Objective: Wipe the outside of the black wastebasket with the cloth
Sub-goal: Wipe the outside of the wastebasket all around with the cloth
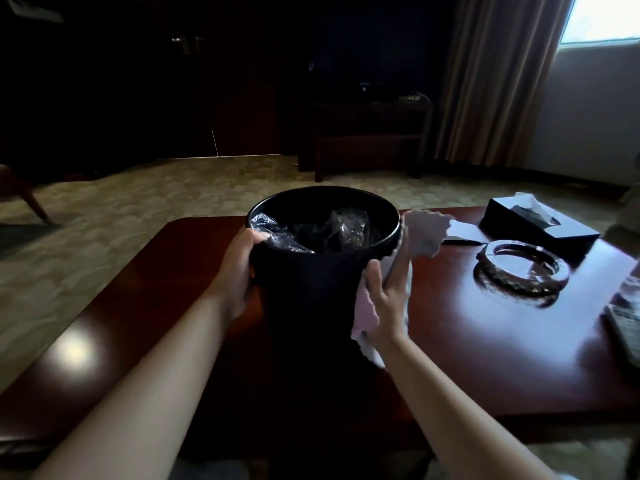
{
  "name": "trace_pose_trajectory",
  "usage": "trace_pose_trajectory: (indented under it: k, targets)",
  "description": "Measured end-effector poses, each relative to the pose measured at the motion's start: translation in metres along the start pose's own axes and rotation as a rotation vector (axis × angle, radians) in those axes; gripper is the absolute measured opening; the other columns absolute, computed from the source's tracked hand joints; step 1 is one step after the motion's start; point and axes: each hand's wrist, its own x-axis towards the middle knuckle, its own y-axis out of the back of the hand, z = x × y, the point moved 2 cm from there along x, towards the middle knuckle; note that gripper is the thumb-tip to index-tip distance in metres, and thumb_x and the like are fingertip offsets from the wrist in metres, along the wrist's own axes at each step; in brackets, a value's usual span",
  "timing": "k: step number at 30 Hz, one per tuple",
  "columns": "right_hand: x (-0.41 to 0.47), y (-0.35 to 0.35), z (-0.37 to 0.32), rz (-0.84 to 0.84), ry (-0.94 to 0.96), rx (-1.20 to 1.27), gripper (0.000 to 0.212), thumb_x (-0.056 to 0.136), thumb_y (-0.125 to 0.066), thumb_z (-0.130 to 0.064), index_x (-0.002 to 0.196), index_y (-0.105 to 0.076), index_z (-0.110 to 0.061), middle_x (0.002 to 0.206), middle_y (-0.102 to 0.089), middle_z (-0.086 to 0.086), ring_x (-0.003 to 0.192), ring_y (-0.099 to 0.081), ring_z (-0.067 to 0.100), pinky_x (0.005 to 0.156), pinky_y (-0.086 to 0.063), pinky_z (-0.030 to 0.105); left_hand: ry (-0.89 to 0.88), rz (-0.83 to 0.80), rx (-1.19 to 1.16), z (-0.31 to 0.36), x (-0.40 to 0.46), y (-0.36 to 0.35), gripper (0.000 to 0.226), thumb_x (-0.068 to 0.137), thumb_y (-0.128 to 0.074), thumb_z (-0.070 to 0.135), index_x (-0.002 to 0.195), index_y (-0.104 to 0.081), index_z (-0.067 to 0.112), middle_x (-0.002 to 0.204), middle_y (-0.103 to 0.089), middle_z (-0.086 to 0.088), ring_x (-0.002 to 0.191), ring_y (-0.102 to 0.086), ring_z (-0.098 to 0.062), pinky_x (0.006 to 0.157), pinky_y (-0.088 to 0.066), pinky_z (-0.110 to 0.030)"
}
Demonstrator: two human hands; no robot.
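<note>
Upright on the dark red desk (485,341), the black wastebasket (311,289) stands between both hands. Left hand (239,271) grips its rim, fingers curled; right hand (388,303), fingers straight, presses the pale cloth (420,233) against its right side.

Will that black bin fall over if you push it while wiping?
Probably it could tip: the black wastebasket is tall and narrow. It seems light, holding only a crumpled plastic liner. That is likely why the left hand grips its rim while the right hand presses the cloth against it.
</note>
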Motion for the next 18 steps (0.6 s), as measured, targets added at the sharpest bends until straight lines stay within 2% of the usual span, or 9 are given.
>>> trace_pose_trajectory:
  k: [2, 4, 6, 7, 9, 10, 13, 16, 18]
  targets:
    - [-0.014, -0.004, 0.025, 0.034, -0.243, 0.131, 0.074, 0.077, -0.041, -0.075, 0.141, -0.025, -0.041, 0.148, -0.037, 0.002, 0.137, -0.034, 0.019, 0.114, -0.028, 0.038, -0.002, -0.016, -0.043, -0.002, 0.0, -0.002, 0.026, 0.078, -0.045, 0.036, 0.086, -0.059, 0.015, 0.071, -0.063, 0.003, 0.065, -0.058, -0.008, 0.057, -0.047, -0.02]
    - [-0.038, -0.006, 0.043, 0.045, -0.44, 0.121, 0.076, 0.067, -0.038, -0.087, 0.135, -0.022, -0.056, 0.143, -0.041, 0.005, 0.135, -0.037, 0.028, 0.11, -0.031, 0.051, 0.014, -0.033, -0.085, -0.004, -0.001, -0.004, 0.034, 0.082, -0.044, 0.035, 0.095, -0.061, 0.009, 0.083, -0.065, -0.004, 0.079, -0.061, -0.015, 0.069, -0.05, -0.026]
    - [-0.055, -0.008, 0.036, 0.045, -0.425, 0.037, 0.082, 0.062, -0.03, -0.093, 0.135, -0.008, -0.06, 0.152, -0.028, 0.005, 0.141, -0.023, 0.019, 0.116, -0.022, 0.044, 0.004, 0.008, -0.098, -0.006, -0.002, -0.006, 0.049, 0.081, -0.045, 0.039, 0.11, -0.06, 0.002, 0.102, -0.064, -0.015, 0.095, -0.062, -0.025, 0.079, -0.051, -0.032]
    - [-0.057, -0.009, 0.026, 0.035, -0.376, 0.016, 0.09, 0.062, -0.026, -0.094, 0.138, -0.004, -0.052, 0.157, -0.017, 0.0, 0.143, -0.013, 0.011, 0.119, -0.014, 0.037, -0.002, 0.064, -0.108, -0.008, -0.003, -0.009, 0.06, 0.078, -0.05, 0.043, 0.119, -0.055, 0.0, 0.112, -0.062, -0.019, 0.103, -0.061, -0.031, 0.083, -0.052, -0.035]
    - [-0.051, -0.012, 0.009, 0.05, -0.234, -0.038, 0.095, 0.071, -0.024, -0.087, 0.145, -0.002, -0.031, 0.158, -0.005, -0.004, 0.143, 0.0, 0.003, 0.12, -0.004, 0.032, -0.001, 0.201, -0.169, -0.014, -0.007, -0.021, 0.08, 0.069, -0.062, 0.048, 0.136, -0.043, 0.009, 0.129, -0.055, -0.019, 0.117, -0.055, -0.035, 0.095, -0.048, -0.045]
    - [-0.044, -0.013, -0.006, 0.074, -0.156, -0.082, 0.087, 0.079, -0.024, -0.078, 0.145, -0.002, -0.025, 0.157, -0.003, -0.003, 0.143, 0.002, 0.002, 0.119, 0.0, 0.028, -0.016, 0.314, -0.172, -0.017, -0.012, -0.029, 0.088, 0.065, -0.066, 0.05, 0.142, -0.037, 0.019, 0.136, -0.05, -0.014, 0.122, -0.052, -0.031, 0.101, -0.044, -0.047]
    - [-0.019, -0.014, -0.046, 0.106, -0.006, -0.097, 0.058, 0.09, -0.02, -0.05, 0.141, -0.007, -0.028, 0.155, -0.013, -0.003, 0.143, -0.009, 0.007, 0.116, -0.004, 0.021, -0.083, 0.518, -0.049, -0.02, -0.024, -0.053, 0.108, 0.051, -0.067, 0.058, 0.147, -0.022, 0.036, 0.151, -0.03, -0.001, 0.135, -0.035, -0.019, 0.11, -0.033, -0.044]
    - [0.003, -0.008, -0.02, 0.171, -0.065, 0.006, 0.051, 0.096, -0.025, -0.037, 0.146, -0.022, -0.026, 0.149, -0.036, 0.007, 0.137, -0.032, 0.016, 0.111, -0.021, 0.026, -0.075, 0.55, -0.053, -0.016, -0.022, -0.057, 0.116, 0.044, -0.061, 0.051, 0.149, -0.016, 0.032, 0.152, -0.023, 0.002, 0.137, -0.03, -0.018, 0.11, -0.032, -0.043]
    - [0.003, -0.007, 0.038, 0.01, -0.296, 0.049, 0.046, 0.1, -0.029, -0.028, 0.145, -0.028, -0.019, 0.151, -0.033, 0.005, 0.133, -0.03, 0.005, 0.107, -0.024, 0.008, -0.053, 0.505, -0.05, -0.015, -0.017, -0.05, 0.114, 0.044, -0.061, 0.049, 0.148, -0.015, 0.037, 0.151, -0.021, 0.003, 0.136, -0.029, -0.02, 0.109, -0.034, -0.046]
